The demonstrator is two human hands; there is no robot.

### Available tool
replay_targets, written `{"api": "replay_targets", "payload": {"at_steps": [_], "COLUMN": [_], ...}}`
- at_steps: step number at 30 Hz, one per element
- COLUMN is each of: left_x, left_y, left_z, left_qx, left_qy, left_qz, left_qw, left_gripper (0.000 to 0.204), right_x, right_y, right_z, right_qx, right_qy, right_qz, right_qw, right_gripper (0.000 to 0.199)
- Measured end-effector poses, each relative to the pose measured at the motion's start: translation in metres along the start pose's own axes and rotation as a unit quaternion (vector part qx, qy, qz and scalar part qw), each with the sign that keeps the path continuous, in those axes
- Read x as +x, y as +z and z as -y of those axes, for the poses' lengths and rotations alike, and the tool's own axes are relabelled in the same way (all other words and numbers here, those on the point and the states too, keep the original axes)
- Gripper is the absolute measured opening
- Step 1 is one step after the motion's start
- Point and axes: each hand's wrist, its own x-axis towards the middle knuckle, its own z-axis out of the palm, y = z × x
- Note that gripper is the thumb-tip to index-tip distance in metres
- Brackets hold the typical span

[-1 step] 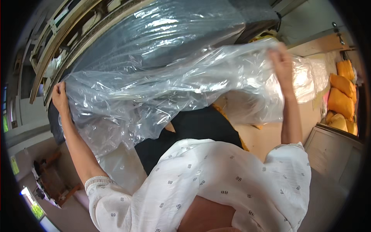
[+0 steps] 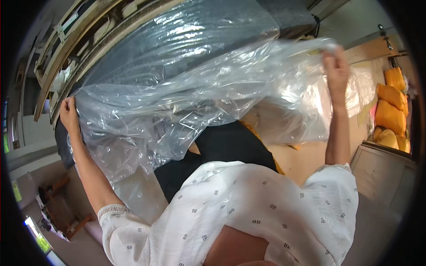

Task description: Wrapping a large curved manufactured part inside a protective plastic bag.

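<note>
A large clear plastic sheet stretches crumpled and shiny between my two hands. At the far left, my left hand pinches one end of its upper edge, fingers closed. Toward the right, my right hand is raised at the sheet's other end with its fingers curled on the film, slightly blurred. Behind the sheet lies a big dark grey surface, covered by more clear plastic. The sheet's lower part hangs in folds in front of my black trousers.
Curved wooden slats stand at the upper left, close to my left hand. More clear plastic lies beyond my right forearm. Several orange bundles are stacked at the right, above a pale cabinet. A brown wooden stand is at the lower left.
My right hand has moved a little to the right, drawing its end of the plastic sheet along and pulling the upper edge straighter. My left hand stays nearly in place.
</note>
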Motion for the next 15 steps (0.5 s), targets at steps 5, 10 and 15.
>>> {"api": "replay_targets", "payload": {"at_steps": [5,10,15], "left_x": [-0.012,-0.028,-0.048], "left_y": [0.0,-0.02,-0.038], "left_z": [-0.002,0.014,-0.002], "left_qx": [-0.138,-0.13,-0.032], "left_qy": [-0.024,-0.076,-0.07], "left_qz": [-0.071,-0.064,-0.034], "left_qw": [0.988,0.987,0.997], "left_gripper": [0.023,0.023,0.022], "right_x": [0.024,0.034,0.044], "right_y": [-0.005,0.071,0.079], "right_z": [0.114,0.069,0.022], "right_qx": [-0.169,-0.463,-0.348], "right_qy": [-0.342,-0.367,-0.222], "right_qz": [-0.319,0.046,0.221], "right_qw": [0.867,0.805,0.883], "right_gripper": [0.032,0.051,0.038]}}
